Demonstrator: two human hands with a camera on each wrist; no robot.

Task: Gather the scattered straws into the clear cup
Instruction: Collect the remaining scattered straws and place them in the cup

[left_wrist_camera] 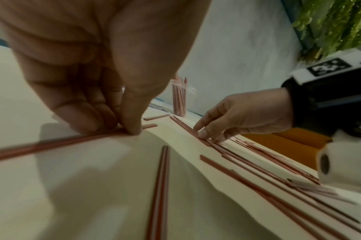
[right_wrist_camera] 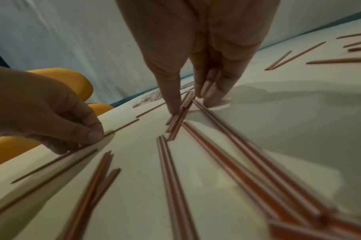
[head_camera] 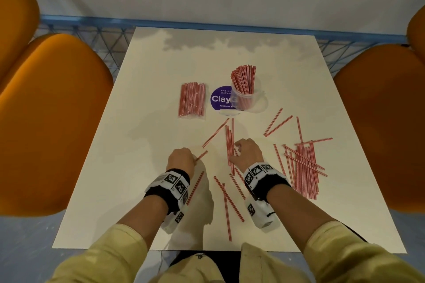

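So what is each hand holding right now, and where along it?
Left hand pinches one straw near its far end. Right hand pinches a small bunch of straws mid-length.

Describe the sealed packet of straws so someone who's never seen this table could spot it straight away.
On the white table, find the round purple sticker near the middle. The packet lies flat just left of it. Unlike the upright straws in the clear cup or the loose ones, these are tidily bundled in clear wrap.
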